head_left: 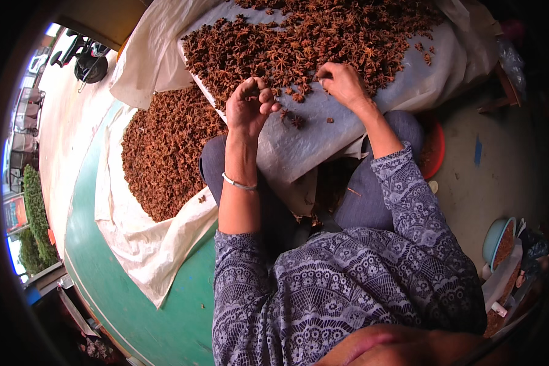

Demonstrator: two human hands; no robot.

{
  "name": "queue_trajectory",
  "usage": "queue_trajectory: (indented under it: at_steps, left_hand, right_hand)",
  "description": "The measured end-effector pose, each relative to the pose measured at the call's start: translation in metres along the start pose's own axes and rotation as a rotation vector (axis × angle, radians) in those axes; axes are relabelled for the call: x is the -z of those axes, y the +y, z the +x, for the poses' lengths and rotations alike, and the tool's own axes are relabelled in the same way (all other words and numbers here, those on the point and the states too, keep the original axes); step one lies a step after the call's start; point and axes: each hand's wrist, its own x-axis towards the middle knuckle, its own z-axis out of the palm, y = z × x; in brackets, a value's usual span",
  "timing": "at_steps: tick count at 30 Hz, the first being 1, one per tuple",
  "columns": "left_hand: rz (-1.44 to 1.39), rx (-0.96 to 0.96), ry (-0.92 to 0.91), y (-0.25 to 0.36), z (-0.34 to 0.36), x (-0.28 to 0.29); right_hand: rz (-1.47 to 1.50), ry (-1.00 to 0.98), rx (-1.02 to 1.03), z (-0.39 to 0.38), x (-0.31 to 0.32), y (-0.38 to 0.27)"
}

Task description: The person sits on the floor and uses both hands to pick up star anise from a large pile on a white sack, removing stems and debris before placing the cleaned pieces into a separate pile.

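A broad heap of brown star anise lies on a table covered with clear plastic sheeting in front of me. At the heap's near left edge, my left hand is raised with its fingers curled in; what they hold, if anything, is hidden. My right hand is bent over the near edge of the heap, thumb and fingers drawn together. Whatever is between those fingertips does not show. Between my hands, a few loose star anise lie on the plastic, with a small brown piece to their right.
Left of the table, a larger pile of star anise lies on a white sheet over green floor. A red basin sits by my right knee. A light blue basin stands farther right. A motorbike is at far left.
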Motion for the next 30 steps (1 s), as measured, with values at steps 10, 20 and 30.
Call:
queue_trajectory:
  at_steps: [10,20,30]
  left_hand:
    - [1.472,-0.632,-0.034,-0.024,0.010,0.007]
    - [0.586,-0.289,0.282,0.006,0.007,-0.006]
    - [0.178,-0.225,0.052,0.030,0.010,0.036]
  right_hand:
    - [0.088,0.089,0.298,-0.014,-0.027,-0.026]
    - [0.852,-0.783,0.187,-0.017,0.025,-0.051]
    - [-0.057,-0.189,0.642,-0.024,-0.031,-0.069]
